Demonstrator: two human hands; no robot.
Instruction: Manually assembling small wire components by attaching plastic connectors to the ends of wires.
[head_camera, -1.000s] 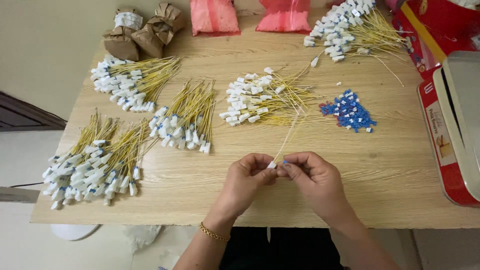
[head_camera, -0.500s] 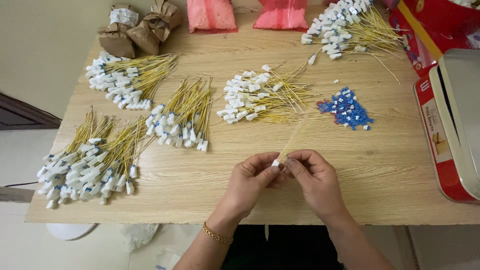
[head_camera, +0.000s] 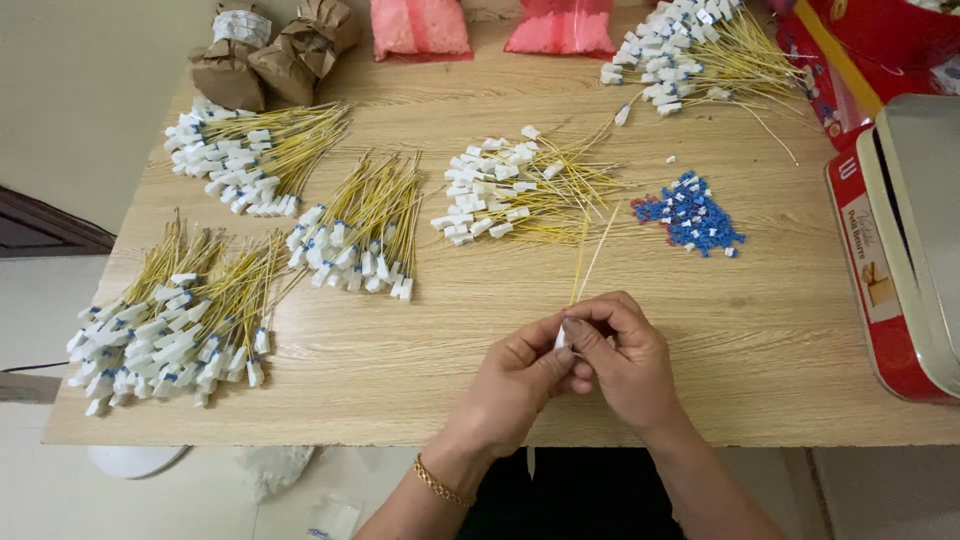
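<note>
Hands meet at near edge of worktop (head_camera: 760, 340). Left hand (head_camera: 520, 380) & right hand (head_camera: 625, 355) both pinch one yellow wire piece (head_camera: 585, 262) at its white connector end, fingers (head_camera: 580, 335) closed tight on it; wires stick up and away twd centre pile (head_camera: 515, 190). Blue clips heap (head_camera: 690, 212) lies just right of that pile. Finished bundles w/ blue-marked ends (head_camera: 360, 240) sit to the left, apart from hands. Red tin (head_camera: 880, 290) at right edge.

Wire bundles (head_camera: 170, 325) at table (head_camera: 780, 330) left, clip pile (head_camera: 690, 212) right of centre, tin (head_camera: 890, 250) at right edge, bags (head_camera: 420, 25) behind.
</note>
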